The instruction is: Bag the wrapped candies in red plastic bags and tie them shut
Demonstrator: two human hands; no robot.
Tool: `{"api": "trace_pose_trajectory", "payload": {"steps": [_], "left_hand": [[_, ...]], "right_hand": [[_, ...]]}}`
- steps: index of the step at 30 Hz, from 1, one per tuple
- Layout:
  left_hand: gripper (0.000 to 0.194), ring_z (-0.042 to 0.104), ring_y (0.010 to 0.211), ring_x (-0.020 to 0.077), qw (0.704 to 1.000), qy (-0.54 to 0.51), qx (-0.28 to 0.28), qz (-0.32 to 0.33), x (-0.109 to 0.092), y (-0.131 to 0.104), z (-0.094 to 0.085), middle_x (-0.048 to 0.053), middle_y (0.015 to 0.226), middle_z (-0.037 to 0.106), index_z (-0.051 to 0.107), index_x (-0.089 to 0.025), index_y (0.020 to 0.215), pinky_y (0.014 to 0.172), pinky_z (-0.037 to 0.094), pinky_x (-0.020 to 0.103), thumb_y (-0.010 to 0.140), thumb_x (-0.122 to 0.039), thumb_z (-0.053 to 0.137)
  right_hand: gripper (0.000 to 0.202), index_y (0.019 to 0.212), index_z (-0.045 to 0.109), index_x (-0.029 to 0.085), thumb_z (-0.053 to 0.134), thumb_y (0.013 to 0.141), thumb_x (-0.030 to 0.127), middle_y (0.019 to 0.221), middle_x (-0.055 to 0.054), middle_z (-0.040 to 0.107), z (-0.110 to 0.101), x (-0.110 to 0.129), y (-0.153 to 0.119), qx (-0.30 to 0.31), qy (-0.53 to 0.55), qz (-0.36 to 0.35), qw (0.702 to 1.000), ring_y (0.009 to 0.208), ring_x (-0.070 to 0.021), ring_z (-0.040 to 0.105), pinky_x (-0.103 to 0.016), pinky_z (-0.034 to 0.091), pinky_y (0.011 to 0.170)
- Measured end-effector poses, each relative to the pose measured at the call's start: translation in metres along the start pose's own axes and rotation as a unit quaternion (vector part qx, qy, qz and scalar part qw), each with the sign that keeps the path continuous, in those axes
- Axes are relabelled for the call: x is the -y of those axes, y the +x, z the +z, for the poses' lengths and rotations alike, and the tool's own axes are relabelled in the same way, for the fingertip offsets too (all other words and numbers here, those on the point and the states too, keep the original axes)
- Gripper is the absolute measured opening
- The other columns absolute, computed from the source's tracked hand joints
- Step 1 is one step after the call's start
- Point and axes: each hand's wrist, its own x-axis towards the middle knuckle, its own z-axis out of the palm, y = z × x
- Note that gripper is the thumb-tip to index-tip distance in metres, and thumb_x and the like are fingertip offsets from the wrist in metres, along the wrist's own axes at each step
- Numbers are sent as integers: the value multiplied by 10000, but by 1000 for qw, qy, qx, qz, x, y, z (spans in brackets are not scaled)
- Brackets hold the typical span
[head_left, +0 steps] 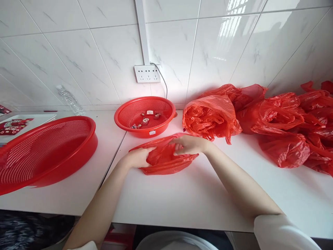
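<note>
A thin red plastic bag [166, 166] lies on the white table in front of me with its mouth spread wide. At the bag's left edge is my left hand [139, 157], its fingers inside the opening and apart. My right hand [188, 145] reaches into the opening from the right, fingers spread and partly curled against the plastic. Just behind the bag stands a small red perforated basket [119, 121] with several small wrapped pieces [145, 121] in it.
A large red basket [85, 149] stands at the left, beside a white tray [49, 117] with red packets. A clear bottle [69, 100] leans by the wall. Several red bags [281, 114] fill the right side. A socket strip [147, 74] is on the wall.
</note>
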Motion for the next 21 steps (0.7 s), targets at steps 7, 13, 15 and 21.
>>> {"api": "trace_pose_trajectory", "payload": {"steps": [7,13,15,21], "left_hand": [[648,677,954,247,995,21,-79,53,3,-4,3,29,1105,721,552,-309,1388,721,513,308,751,-328,667],[325,660,1006,191,971,40,-196,130,4,-7,2,17,1174,690,668,-265,1201,850,510,307,958,-355,473],[317,653,1004,178,962,47,-225,144,4,-7,3,22,1128,697,686,-255,1152,857,509,300,984,-343,433],[330,596,1113,221,942,87,-299,129,9,-4,3,68,1179,680,710,-225,1122,960,482,374,988,-325,425]], "right_hand": [[313,1027,526,199,649,832,409,1162,-76,627,7,17,68,-302,480,62,821,891,-164,679,-257,562,685],[355,976,474,229,716,770,389,1118,-63,607,20,-9,105,-353,504,119,779,877,-160,662,-220,544,593],[272,925,502,218,692,782,349,991,-38,629,22,-14,107,-313,528,109,782,754,-145,669,-259,571,613],[101,830,568,178,627,788,249,731,12,597,23,-20,114,-267,569,106,771,597,-126,622,-308,601,622]]}}
